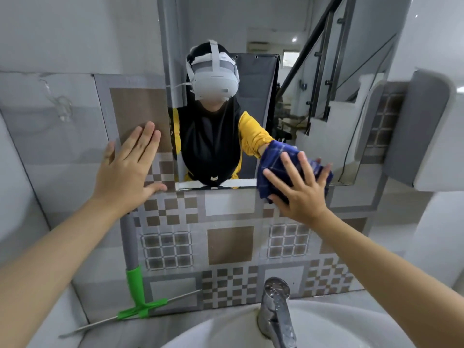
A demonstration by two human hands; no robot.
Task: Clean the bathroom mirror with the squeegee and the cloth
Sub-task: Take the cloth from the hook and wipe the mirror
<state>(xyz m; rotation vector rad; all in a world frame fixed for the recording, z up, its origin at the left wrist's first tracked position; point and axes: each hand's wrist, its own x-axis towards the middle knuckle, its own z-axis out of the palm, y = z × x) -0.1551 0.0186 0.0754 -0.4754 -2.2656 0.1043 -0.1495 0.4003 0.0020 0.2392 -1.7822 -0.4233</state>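
The mirror (313, 116) hangs on the tiled wall ahead and reflects a person with a headset. My right hand (300, 189) presses a dark blue checked cloth (275, 160) flat against the mirror's lower right corner, fingers spread over it. My left hand (128, 169) lies flat and empty on the wall tiles just left of the mirror's lower left edge. The squeegee (135, 292), with a grey and green handle and a long thin blade, leans upright against the wall below my left arm, its blade resting on the ledge.
A white basin (226, 330) with a chrome tap (275, 310) sits directly below the mirror. A grey and white fixture (426, 131) projects from the wall at the right. A clear plastic hook (61, 106) sticks to the left wall.
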